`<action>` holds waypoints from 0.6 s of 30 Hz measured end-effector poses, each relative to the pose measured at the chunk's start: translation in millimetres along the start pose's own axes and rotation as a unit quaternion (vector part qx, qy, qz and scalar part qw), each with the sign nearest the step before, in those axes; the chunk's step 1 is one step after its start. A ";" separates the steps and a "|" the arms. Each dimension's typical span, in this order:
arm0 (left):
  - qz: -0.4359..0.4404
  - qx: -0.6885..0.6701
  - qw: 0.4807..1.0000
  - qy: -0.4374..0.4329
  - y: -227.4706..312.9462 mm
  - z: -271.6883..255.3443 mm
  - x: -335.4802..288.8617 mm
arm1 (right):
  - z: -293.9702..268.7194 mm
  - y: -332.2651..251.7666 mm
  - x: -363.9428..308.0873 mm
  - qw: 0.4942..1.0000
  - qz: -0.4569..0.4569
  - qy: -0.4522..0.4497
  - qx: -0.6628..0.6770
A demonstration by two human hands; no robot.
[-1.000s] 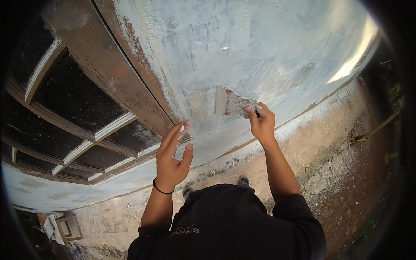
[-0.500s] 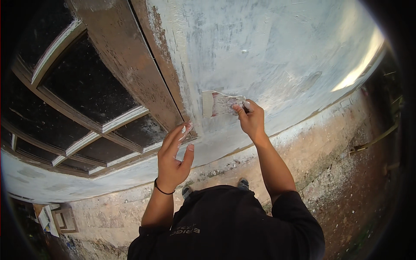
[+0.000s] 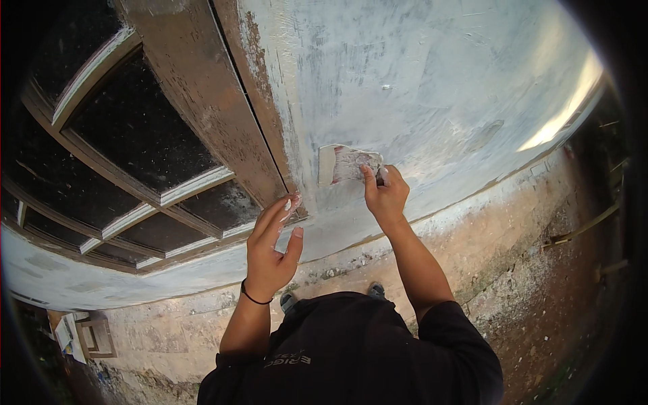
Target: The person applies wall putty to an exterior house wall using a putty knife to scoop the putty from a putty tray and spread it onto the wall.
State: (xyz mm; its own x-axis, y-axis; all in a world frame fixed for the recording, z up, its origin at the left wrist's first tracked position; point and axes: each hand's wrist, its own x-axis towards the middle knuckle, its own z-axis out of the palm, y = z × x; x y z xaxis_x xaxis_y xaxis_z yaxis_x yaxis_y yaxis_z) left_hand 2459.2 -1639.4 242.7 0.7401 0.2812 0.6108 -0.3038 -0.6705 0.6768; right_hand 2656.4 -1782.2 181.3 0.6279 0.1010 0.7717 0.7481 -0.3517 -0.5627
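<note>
My right hand [image 3: 387,197] grips a putty knife [image 3: 351,164] by its handle end, the thumb on the near part of the blade. The wide blade is smeared with whitish filler and lies close against the pale wall [image 3: 432,88], its edge pointing left. Beside the lower corner of the brown window frame [image 3: 196,88], my left hand [image 3: 273,246] is open, fingers stretched up and thumb apart. White filler coats its fingertips, which reach the frame's corner in this view; whether they touch it I cannot tell.
Dark glass panes [image 3: 135,121] sit between brown and white bars on the left. Below the wall runs a rough, stained concrete strip [image 3: 472,236] where my feet stand. A small wooden frame [image 3: 98,337] is at the lower left, and a thin pole [image 3: 584,226] at the right.
My right hand has shifted slightly left and down, its wrist turned a little, still gripping the putty knife. My left hand has hardly moved. The whole view has shifted slightly.
</note>
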 end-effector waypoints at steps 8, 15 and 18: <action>-0.008 -0.016 1.000 -0.017 2.6 10.7 6.1 | -2.6 -6.4 -7.9 0.999 -0.042 0.031 0.001; -0.001 -0.021 1.000 -0.022 8.3 13.0 13.9 | -8.3 -1.4 -6.7 0.998 -0.049 0.025 -0.022; -0.002 -0.017 1.000 -0.015 9.6 13.3 15.6 | -13.0 0.9 -3.6 0.999 -0.033 0.029 -0.032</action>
State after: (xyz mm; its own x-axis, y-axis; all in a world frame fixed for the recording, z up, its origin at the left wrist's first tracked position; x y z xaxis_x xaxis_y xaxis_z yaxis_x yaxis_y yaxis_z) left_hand 2475.8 -1650.6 253.3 0.7586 0.2623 0.5964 -0.3212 -0.6460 0.6925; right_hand 2652.0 -1795.0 181.8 0.5629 0.0715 0.8234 0.7708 -0.4051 -0.4917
